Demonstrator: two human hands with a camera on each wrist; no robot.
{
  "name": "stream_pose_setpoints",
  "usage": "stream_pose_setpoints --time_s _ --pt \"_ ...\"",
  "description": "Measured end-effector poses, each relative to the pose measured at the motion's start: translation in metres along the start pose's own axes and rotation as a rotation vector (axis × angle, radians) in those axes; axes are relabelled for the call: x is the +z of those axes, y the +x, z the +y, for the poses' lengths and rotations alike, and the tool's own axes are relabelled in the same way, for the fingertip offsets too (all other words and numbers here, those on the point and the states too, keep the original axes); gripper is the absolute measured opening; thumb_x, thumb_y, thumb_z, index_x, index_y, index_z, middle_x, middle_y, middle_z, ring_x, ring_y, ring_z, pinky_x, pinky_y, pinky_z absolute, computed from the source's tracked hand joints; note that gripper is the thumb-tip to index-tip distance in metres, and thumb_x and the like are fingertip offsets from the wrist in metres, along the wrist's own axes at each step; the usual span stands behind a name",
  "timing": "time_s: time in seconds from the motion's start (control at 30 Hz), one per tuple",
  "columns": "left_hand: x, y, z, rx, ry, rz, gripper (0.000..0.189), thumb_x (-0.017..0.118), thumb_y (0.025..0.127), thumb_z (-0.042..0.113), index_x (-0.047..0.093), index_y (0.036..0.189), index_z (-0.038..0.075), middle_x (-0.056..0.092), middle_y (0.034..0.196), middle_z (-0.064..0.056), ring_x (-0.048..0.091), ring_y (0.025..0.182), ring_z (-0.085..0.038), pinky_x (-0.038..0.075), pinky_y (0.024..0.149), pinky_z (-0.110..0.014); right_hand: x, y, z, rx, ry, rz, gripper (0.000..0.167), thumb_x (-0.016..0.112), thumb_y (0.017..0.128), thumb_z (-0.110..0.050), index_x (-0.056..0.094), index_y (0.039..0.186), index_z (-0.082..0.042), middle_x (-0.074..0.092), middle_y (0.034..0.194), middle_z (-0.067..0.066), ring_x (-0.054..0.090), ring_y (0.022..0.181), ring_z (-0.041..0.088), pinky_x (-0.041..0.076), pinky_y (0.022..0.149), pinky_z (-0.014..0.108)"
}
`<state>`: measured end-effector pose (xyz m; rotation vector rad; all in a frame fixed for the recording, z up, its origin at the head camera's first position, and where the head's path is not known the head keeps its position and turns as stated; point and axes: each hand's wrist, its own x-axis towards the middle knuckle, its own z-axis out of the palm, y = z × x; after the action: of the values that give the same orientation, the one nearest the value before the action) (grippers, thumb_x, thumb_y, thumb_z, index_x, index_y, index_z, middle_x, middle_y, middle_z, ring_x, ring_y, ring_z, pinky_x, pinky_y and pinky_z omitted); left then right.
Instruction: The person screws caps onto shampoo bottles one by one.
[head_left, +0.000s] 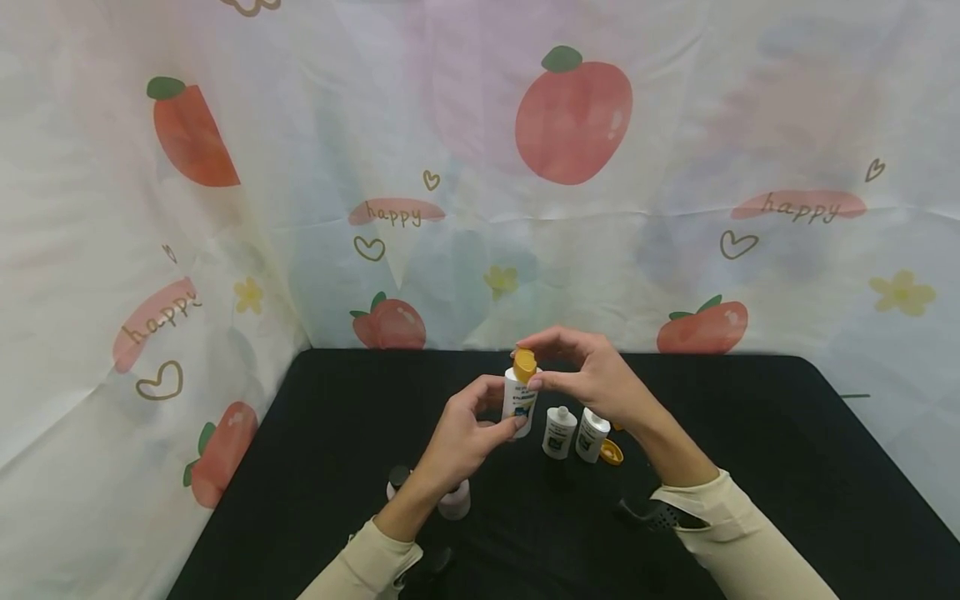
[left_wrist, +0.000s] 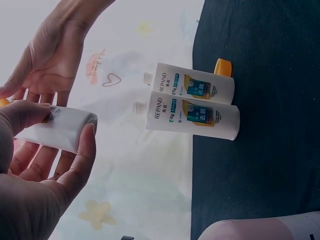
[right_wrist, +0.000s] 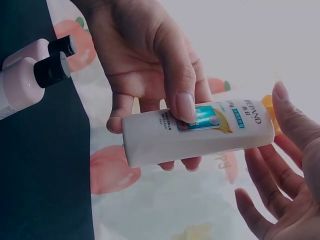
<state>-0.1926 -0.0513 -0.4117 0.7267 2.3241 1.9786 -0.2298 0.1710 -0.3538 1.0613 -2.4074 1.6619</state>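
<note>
A white shampoo bottle (head_left: 517,397) is held up above the table in my left hand (head_left: 459,432), the thumb across its label. My right hand (head_left: 603,385) pinches the yellow cap (head_left: 525,364) at the bottle's top between thumb and fingers. The right wrist view shows the bottle (right_wrist: 150,142) with its teal and yellow label and the left thumb pressed on it. Beyond the hands, two similar white bottles (left_wrist: 200,117) stand side by side, their narrow necks bare. A loose yellow cap (head_left: 611,452) lies beside them; part of another shows behind the right wrist.
Two pink bottles with black caps (right_wrist: 52,69) stand on the black table (head_left: 337,417) near my left forearm, which partly covers them in the head view. A printed curtain (head_left: 465,267) hangs right behind the table's far edge and along the left side.
</note>
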Motion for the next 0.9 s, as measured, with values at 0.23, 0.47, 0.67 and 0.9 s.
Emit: stream_pose_setpoints --time_s 0.23,0.47,0.67,0.9 --pt "-0.0001 0.0002 -0.0004 -0.003 0.007 0.010 0.038 0.075 0.093 0.008 0.061 0.128 0.008 0.066 0.120 -0.013 0.066 0.110 -0.027 0.061 0.079 -0.029 -0.0021 -0.0008 0.0016 -0.015 -0.005 0.013 0.037 0.075 0.092 -0.007 0.067 0.127 -0.013 0.069 0.114 0.006 0.068 0.104 0.020 0.059 0.086 0.035" --pt "-0.0006 0.0004 -0.0007 -0.005 0.005 0.012 0.037 0.075 0.092 0.007 0.061 0.127 0.008 0.066 0.119 -0.014 0.066 0.110 -0.029 0.061 0.078 -0.029 -0.0046 -0.0030 0.0009 -0.014 -0.033 0.023 0.034 0.075 0.092 -0.009 0.068 0.124 -0.017 0.069 0.110 0.002 0.068 0.101 0.020 0.059 0.086 0.039" --pt "-0.0014 0.0006 -0.0008 -0.011 -0.006 0.014 0.037 0.074 0.093 0.006 0.060 0.127 0.007 0.065 0.120 -0.014 0.066 0.110 -0.030 0.061 0.077 -0.030 -0.0057 -0.0044 0.0012 -0.021 -0.041 0.027 0.031 0.074 0.093 -0.009 0.068 0.123 -0.018 0.069 0.111 0.000 0.068 0.103 0.019 0.057 0.089 0.036" --pt "-0.0018 -0.0001 -0.0022 -0.024 0.009 0.023 0.038 0.074 0.093 0.007 0.060 0.128 0.008 0.065 0.122 -0.015 0.066 0.112 -0.033 0.062 0.077 -0.030 -0.0065 -0.0058 0.0015 -0.031 -0.053 0.030 0.030 0.073 0.094 -0.008 0.070 0.122 -0.018 0.069 0.115 -0.002 0.067 0.108 0.017 0.054 0.095 0.029"
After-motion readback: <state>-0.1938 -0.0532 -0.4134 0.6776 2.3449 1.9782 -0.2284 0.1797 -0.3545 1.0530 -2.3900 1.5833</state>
